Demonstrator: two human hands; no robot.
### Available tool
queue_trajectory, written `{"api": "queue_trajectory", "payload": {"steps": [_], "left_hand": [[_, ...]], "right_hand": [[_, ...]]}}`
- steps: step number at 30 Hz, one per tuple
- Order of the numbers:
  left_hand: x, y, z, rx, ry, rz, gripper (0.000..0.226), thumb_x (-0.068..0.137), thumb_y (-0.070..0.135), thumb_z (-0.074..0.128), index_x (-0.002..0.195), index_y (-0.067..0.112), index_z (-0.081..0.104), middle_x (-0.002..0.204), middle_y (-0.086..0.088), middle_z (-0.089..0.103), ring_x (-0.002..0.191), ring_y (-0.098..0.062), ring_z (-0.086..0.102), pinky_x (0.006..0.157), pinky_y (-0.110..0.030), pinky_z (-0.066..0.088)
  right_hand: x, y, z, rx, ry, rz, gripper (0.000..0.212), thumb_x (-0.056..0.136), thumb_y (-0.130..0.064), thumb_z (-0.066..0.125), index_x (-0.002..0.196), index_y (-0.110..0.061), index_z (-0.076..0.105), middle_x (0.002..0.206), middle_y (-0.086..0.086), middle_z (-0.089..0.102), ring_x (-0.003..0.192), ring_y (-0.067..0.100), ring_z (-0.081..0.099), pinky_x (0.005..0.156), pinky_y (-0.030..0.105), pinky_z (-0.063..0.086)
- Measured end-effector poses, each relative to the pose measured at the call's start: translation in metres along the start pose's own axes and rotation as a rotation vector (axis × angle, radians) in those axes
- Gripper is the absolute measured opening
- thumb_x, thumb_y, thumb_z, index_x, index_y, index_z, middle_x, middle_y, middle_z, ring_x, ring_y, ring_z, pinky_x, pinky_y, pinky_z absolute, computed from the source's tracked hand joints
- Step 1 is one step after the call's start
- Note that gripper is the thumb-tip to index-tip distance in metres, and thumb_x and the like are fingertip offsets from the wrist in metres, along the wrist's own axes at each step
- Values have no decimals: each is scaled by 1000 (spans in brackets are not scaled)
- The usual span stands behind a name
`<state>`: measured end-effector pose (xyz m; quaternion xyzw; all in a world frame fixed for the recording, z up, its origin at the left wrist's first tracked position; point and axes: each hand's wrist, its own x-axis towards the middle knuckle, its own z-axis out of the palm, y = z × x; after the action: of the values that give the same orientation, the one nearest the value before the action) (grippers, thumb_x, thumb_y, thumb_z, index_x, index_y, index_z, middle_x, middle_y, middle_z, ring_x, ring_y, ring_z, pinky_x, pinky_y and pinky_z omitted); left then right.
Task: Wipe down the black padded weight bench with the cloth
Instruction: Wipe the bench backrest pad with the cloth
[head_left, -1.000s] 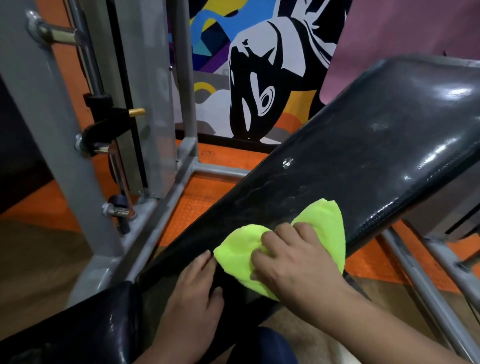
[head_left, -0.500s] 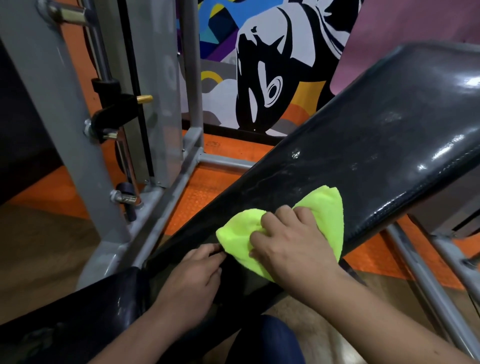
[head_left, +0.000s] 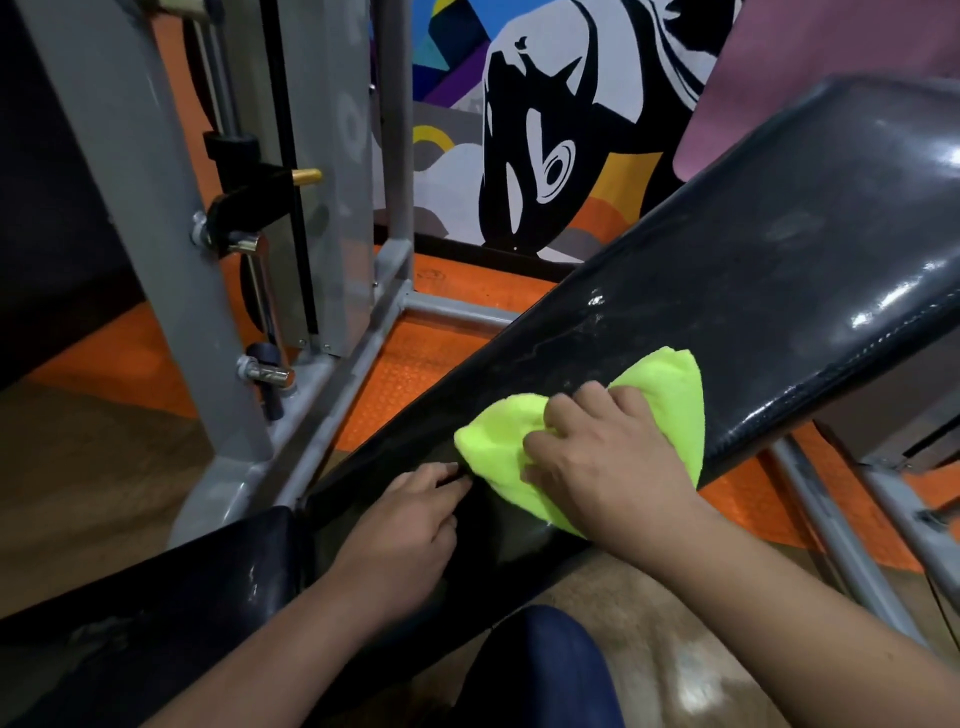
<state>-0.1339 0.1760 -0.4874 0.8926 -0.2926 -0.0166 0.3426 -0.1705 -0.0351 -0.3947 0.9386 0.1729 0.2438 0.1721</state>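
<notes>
Left hand (head_left: 410, 525) has curled its fingers since a second ago, bracing on the bench (head_left: 727, 322) pad's low end. Right hand (head_left: 602, 462) bunches the yellow cloth (head_left: 670, 384) there, fingers curled over it, likely for scrubbing pressure.

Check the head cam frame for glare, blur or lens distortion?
Head view: bright specular glare on the upper right of the black padded bench; wide-angle bending in the grey frame post; cloth and both hands, left hand and right hand, fairly sharp; lower left dark and underexposed.
</notes>
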Motion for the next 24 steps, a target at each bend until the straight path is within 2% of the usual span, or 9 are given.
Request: {"api": "queue_trajectory", "payload": {"steps": [2, 5, 6, 10, 14, 18, 20, 22, 24], "left_hand": [[0, 0, 0, 8, -7, -17, 45, 95, 21, 41, 138, 30, 49, 141, 20, 36, 127, -5, 33, 104, -23, 34], [-1, 0, 2, 17, -38, -13, 26, 91, 21, 41, 108, 27, 60, 119, 17, 44, 111, -10, 43, 91, -33, 44], [-2, 0, 1, 18, -43, -13, 27, 90, 21, 41, 109, 26, 60, 122, 17, 44, 113, -9, 43, 92, -34, 44], [1, -2, -2, 50, -55, -19, 49, 92, 20, 42, 141, 25, 46, 144, 14, 35, 127, -10, 34, 104, -29, 37], [0, -1, -2, 67, -93, -33, 32, 88, 23, 39, 113, 23, 60, 119, 14, 43, 112, -13, 44, 91, -36, 45], [1, 0, -4, 73, -112, -34, 53, 91, 21, 42, 144, 27, 42, 146, 12, 33, 130, -12, 33, 105, -33, 38], [0, 3, -5, 78, -108, -34, 51, 91, 21, 43, 142, 26, 45, 143, 11, 35, 127, -13, 35, 103, -34, 39], [-1, 5, -5, 85, -106, -39, 40, 90, 21, 43, 128, 24, 54, 130, 11, 40, 118, -14, 41, 95, -37, 43], [-2, 5, -5, 87, -117, -37, 42, 89, 21, 42, 129, 25, 53, 132, 10, 40, 122, -16, 40, 97, -37, 43]], "right_hand": [[6, -8, 2, -9, -27, 5, 24, 85, -41, 72, 76, -22, 62, 81, 3, 50, 78, 29, 45, 71, 44, 34], [-6, -11, 8, 2, -38, -112, 23, 87, -44, 67, 79, -24, 62, 84, 3, 52, 79, 29, 47, 72, 44, 36], [-7, -8, 7, 5, -38, -110, 23, 88, -45, 65, 80, -24, 63, 85, 3, 53, 79, 29, 48, 72, 44, 38], [12, -10, 3, -10, -37, 8, 25, 85, -43, 70, 76, -20, 63, 80, 5, 50, 78, 30, 46, 69, 44, 37], [-1, -12, 7, 10, -54, -110, 24, 87, -46, 66, 81, -22, 64, 84, 3, 52, 79, 29, 46, 72, 45, 39], [16, -9, 5, -14, -61, 8, 24, 85, -44, 69, 79, -21, 66, 80, 3, 50, 77, 29, 44, 69, 43, 35], [20, -17, 8, -17, -77, -22, 24, 86, -43, 68, 79, -21, 66, 80, 3, 49, 77, 29, 43, 70, 44, 35], [13, -17, 13, -5, -74, -97, 24, 88, -44, 64, 80, -22, 65, 82, 3, 50, 78, 29, 44, 70, 44, 38], [13, -10, 12, -10, -70, -92, 25, 88, -45, 62, 80, -22, 65, 82, 2, 50, 79, 29, 45, 70, 44, 38]]}}
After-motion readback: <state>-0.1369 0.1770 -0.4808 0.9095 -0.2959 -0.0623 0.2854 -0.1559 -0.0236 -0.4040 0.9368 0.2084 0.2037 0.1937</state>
